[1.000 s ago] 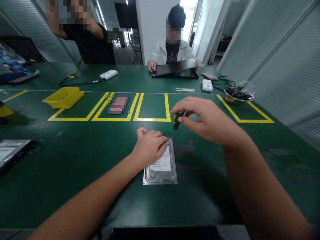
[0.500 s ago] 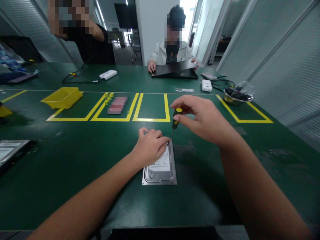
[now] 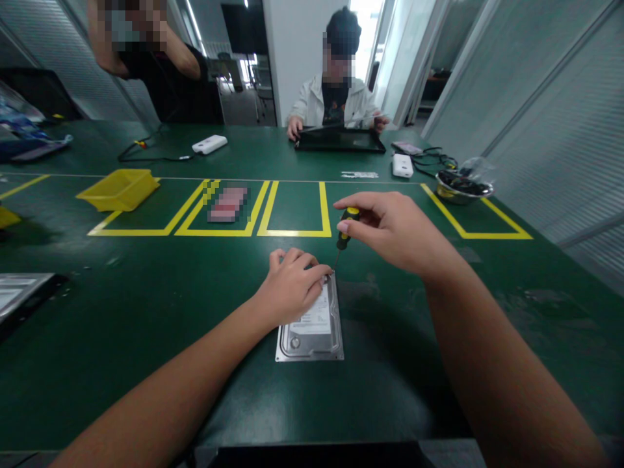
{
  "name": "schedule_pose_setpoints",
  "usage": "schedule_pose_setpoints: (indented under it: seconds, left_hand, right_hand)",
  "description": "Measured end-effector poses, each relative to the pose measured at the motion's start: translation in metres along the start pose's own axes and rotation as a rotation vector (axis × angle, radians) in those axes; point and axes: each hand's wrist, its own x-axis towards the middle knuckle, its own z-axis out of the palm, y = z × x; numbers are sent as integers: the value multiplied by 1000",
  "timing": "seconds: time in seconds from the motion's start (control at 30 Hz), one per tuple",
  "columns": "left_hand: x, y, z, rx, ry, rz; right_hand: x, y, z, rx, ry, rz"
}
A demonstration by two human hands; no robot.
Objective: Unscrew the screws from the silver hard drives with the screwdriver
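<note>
A silver hard drive (image 3: 319, 343) with a white label lies flat on the green table in front of me. Across its upper left part rests my left hand (image 3: 291, 286), fingers bent over the far end and gripping it; they hide that portion of the drive. My right hand (image 3: 392, 229) pinches the dark handle of a yellow-topped screwdriver (image 3: 348, 227) between thumb and fingers. The screwdriver stands nearly upright, and its thin shaft comes down to the drive's far right corner, beside my left fingertips. Whether the tip sits in a screw is too small to tell.
Yellow tape marks squares on the table (image 3: 146, 364). A yellow bin (image 3: 119, 190) stands at the left, a metal bowl (image 3: 465, 188) of dark parts at the right. Another drive (image 3: 24, 292) lies far left. Opposite, one person handles a black panel (image 3: 341, 140); another stands left.
My right hand has turned a little, its knuckles slightly lower, with the screwdriver still in it. My left hand stays on the hard drive. Opposite, the person's panel has tilted.
</note>
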Motion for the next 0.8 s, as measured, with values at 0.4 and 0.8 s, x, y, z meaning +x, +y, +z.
schedule_pose_setpoints:
  seconds: [0.4,0.8]
  left_hand:
    - [0,1,0,-29,0,-7]
    - [0,0,0,-59,13,-12]
  right_hand:
    - [-1,0,-1,-12,-51,-77]
    - [-2,-3,1,-78,-16,-150]
